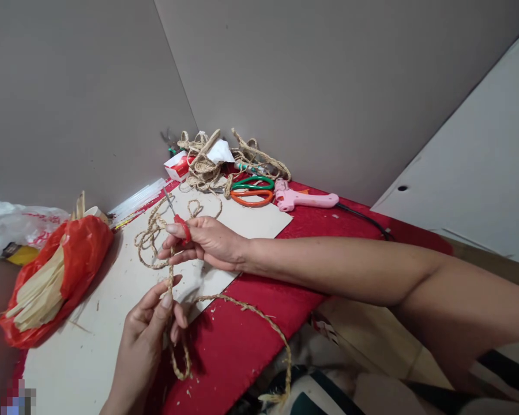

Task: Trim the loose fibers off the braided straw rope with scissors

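Rope (170, 282), braided and tan, runs between two hands above a pale board (78, 369) on a red cloth (225, 346). The left hand (149, 323), nearer, pinches it between thumb and fingers. The right hand (203, 242), just beyond, grasps small red-handled scissors (182, 229), blades pointing far, with the strand at its fingertips. Loops lie on the board left of that hand; another length trails right across the cloth and over the near edge. Farther off, green-and-orange shears (252, 199) sit beside a pink glue gun (307, 199), in front of heaped braids (205, 167). At left, an open red bag (86, 245) holds pale strips (43, 288), near a white bag (34, 222) and clear sticks (140, 200).
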A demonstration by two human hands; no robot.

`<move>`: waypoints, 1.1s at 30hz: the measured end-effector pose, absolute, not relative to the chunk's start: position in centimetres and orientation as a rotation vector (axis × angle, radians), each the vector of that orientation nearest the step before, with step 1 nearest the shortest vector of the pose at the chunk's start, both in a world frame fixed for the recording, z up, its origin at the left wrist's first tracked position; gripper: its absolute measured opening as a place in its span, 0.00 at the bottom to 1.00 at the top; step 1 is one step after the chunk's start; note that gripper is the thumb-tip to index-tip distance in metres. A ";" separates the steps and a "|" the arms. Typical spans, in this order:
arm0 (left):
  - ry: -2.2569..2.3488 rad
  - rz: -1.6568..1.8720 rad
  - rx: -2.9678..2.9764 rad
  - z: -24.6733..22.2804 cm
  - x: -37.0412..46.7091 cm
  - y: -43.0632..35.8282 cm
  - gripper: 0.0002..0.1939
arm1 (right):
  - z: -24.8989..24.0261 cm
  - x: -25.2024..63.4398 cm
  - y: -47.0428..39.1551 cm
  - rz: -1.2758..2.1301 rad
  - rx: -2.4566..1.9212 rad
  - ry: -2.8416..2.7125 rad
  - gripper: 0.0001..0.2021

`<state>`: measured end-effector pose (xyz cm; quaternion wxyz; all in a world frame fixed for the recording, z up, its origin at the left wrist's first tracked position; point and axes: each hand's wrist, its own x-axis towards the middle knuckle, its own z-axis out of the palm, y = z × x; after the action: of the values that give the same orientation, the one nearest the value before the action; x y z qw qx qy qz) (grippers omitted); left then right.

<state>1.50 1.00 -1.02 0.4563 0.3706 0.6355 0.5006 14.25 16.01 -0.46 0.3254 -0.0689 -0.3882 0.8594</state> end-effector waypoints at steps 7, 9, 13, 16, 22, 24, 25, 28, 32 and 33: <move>1.470 1.283 0.861 -0.9 1.0 1.6 0.14 | -0.2 14.6 16.9 2.186 -0.183 -0.955 0.19; 1.498 1.270 0.832 -0.9 0.8 1.6 0.11 | 0.1 14.8 17.0 2.154 -0.174 -0.971 0.20; 1.521 1.208 0.823 -0.8 0.7 1.5 0.10 | 0.4 15.0 17.1 2.104 -0.170 -0.994 0.17; 1.466 1.261 0.809 -0.4 0.7 1.4 0.08 | 0.1 14.8 17.4 2.086 -0.189 -0.996 0.16; 1.350 1.355 0.726 -0.4 0.3 1.4 0.13 | -0.6 14.5 18.8 2.097 -0.481 -1.199 0.16; 1.353 1.405 0.708 -0.5 0.0 1.5 0.13 | -0.6 14.7 19.3 2.051 -0.564 -1.275 0.16; 1.357 1.423 0.700 -0.5 -0.1 1.5 0.13 | -0.6 14.8 19.5 2.013 -0.592 -1.310 0.17; 1.359 1.462 0.679 -0.5 -0.4 1.7 0.12 | -0.6 15.0 19.3 1.858 -0.627 -1.444 0.18; 1.354 1.497 0.646 -0.4 -0.3 1.9 0.12 | -0.9 15.3 17.7 1.507 -0.455 -1.837 0.20; 1.354 1.507 0.640 -0.5 -0.3 1.9 0.12 | -1.0 15.5 17.2 1.342 -0.401 -1.996 0.19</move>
<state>-0.27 1.93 -0.45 0.4868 0.2632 0.5567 0.6195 15.48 17.21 -1.01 0.3443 -0.1544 -0.7686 0.5165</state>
